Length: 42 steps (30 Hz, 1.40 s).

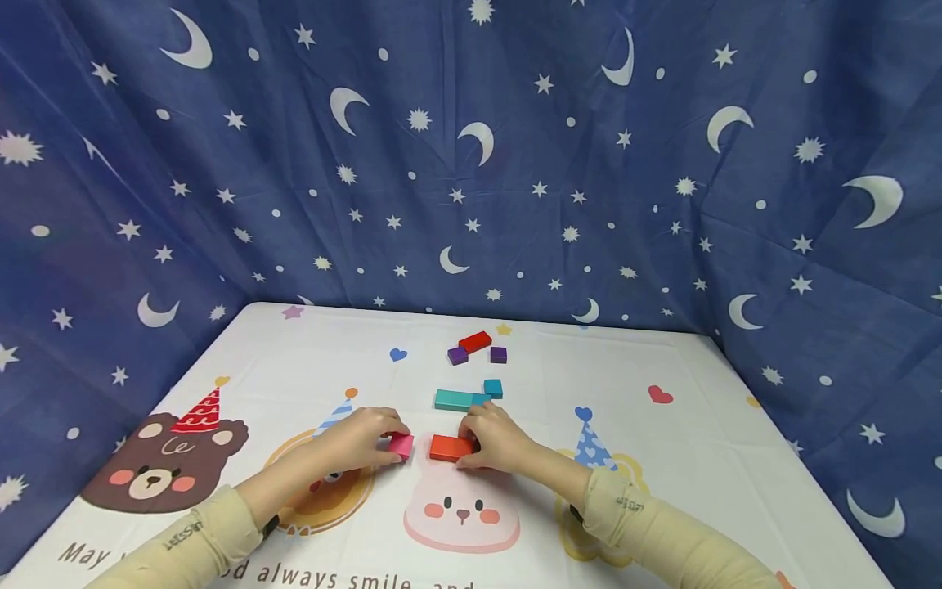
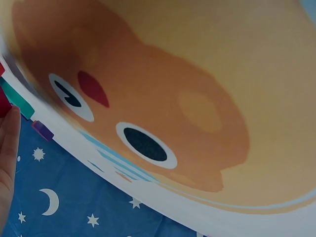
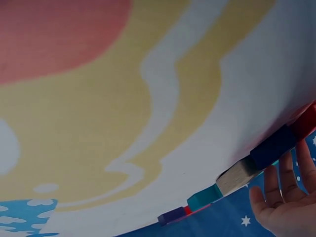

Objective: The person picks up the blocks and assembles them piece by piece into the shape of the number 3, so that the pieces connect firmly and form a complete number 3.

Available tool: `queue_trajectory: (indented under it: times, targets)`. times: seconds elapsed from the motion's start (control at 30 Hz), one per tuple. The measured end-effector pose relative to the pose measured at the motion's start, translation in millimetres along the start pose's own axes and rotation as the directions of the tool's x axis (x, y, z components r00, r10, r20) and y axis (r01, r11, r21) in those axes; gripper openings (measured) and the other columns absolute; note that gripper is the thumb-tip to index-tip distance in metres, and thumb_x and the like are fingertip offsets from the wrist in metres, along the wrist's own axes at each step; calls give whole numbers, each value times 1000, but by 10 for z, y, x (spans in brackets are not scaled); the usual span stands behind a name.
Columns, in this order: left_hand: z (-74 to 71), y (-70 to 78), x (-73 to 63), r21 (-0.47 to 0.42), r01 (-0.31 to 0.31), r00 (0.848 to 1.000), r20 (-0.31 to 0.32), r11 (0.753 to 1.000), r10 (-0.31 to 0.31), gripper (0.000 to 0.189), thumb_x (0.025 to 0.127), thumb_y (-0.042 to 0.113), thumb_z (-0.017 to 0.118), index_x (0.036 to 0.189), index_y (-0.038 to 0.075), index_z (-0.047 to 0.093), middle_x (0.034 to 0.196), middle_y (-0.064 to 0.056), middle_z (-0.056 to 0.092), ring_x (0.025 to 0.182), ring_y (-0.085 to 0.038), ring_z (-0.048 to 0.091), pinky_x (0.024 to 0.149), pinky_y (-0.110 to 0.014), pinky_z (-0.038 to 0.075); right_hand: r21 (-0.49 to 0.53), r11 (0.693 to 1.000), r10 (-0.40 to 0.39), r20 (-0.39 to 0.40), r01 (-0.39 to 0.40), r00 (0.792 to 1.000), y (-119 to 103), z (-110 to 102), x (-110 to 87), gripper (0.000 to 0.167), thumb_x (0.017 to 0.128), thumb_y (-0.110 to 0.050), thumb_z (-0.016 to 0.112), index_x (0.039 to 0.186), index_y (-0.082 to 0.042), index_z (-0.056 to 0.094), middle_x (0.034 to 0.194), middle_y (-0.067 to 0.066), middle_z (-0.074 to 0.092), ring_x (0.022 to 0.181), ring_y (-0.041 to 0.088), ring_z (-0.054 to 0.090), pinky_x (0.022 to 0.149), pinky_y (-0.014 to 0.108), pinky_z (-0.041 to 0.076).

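My left hand (image 1: 359, 439) pinches a small pink block (image 1: 401, 446) between thumb and fingers on the table. To its right, my right hand (image 1: 500, 438) grips the right end of an orange-red block (image 1: 447, 448); a short gap separates the two blocks. Just behind the right hand lie a long teal block (image 1: 452, 400) and a blue block (image 1: 482, 399), with another small blue block (image 1: 493, 388) beyond. In the right wrist view, a dark blue block (image 3: 273, 146) and a wood-coloured block (image 3: 239, 176) appear near the fingers.
Further back, a red block (image 1: 475, 342) lies with two small purple blocks, one left (image 1: 458, 356) and one right (image 1: 498, 355). A white printed cloth (image 1: 589, 372) covers the table. Behind it hangs a blue curtain (image 1: 515, 245) with moons and stars.
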<state>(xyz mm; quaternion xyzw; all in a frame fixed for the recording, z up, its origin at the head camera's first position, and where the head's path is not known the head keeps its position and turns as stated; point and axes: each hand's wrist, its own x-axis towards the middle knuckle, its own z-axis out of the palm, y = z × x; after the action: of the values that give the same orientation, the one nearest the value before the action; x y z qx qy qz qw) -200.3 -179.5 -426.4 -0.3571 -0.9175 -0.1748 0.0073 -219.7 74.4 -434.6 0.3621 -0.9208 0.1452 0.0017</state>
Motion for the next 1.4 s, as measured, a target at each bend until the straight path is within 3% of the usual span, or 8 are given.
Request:
queue_trajectory:
  times: [0.17,0.57,0.8,1.03,1.4]
  targets:
    - [-16,29,27,-6,19,1000,6,1000,-18,30,77,23,77,101,7,71,89,1,65,77,-10,56,73,-21,50,3,1000,10,3,-10,1000,9,2,-15,32,70,-36,82,84,-11,67,80,-5,55,77,9,39,71,22,36]
    - [-16,88,106,-1,-3,999,41,1000,3,28,78,21,77,101,8,71,90,2,65,80,-11,57,77,-25,51,38,999,17,9,-18,1000,-10,-10,-37,31,71,-37,81,84,-12,67,82,-5,55,79,10,40,73,22,37]
    - [-13,82,141,-6,15,998,62,1000,-14,29,77,22,77,102,8,71,88,3,65,79,-10,55,77,-24,52,49,999,16,17,-17,1000,-23,-10,-36,31,71,-35,82,83,-11,67,80,-5,56,77,9,39,72,21,37]
    - [-14,41,166,1,-8,998,56,1000,8,28,77,20,77,101,7,71,89,2,65,79,-10,57,78,-26,52,104,995,6,38,-10,999,-20,-27,7,29,70,-29,83,80,-7,67,77,-2,57,75,10,40,68,20,36]
    - [4,35,284,15,13,994,110,1000,-15,32,77,13,77,107,5,70,101,-5,71,95,-19,64,88,-35,52,116,992,47,95,-58,994,-34,-45,48,28,69,-28,84,79,-7,67,79,-2,58,79,11,42,68,21,39]
